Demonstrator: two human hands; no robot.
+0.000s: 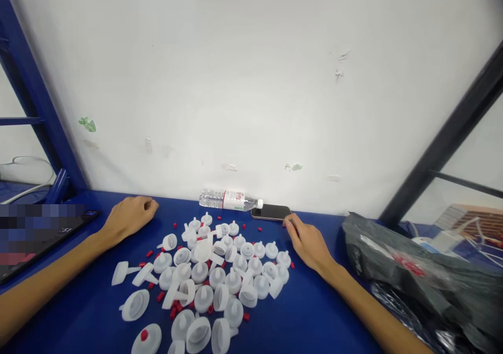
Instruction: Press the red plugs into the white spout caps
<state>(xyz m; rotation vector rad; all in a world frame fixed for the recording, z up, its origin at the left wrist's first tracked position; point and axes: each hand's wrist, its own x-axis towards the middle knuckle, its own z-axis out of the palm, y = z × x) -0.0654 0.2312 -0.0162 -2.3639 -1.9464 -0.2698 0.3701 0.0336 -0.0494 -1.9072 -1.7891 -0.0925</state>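
Observation:
My left hand (pixel 131 216) rests on the blue table left of the pile, its fingers curled into a loose fist with nothing visible in them. My right hand (pixel 308 240) lies to the pile's right, fingers bent; a small red cap (pixel 284 225) shows at its fingertips, close to the dark phone (pixel 270 212). Between the hands are spread many white plastic nozzle caps (pixel 204 298), some upright with spouts up, others tipped over. Small red caps (pixel 161 296) are scattered among them. One white nozzle cap (pixel 147 340) at the front has a red cap on its spout.
A clear water bottle (pixel 233 200) lies on its side against the white wall (pixel 251 81). A tablet-like screen (pixel 39 236) is at the left edge. Grey plastic bags (pixel 412 265) lie at the right, near a dark frame post (pixel 440 134). A blue post (pixel 43 87) rises at the left.

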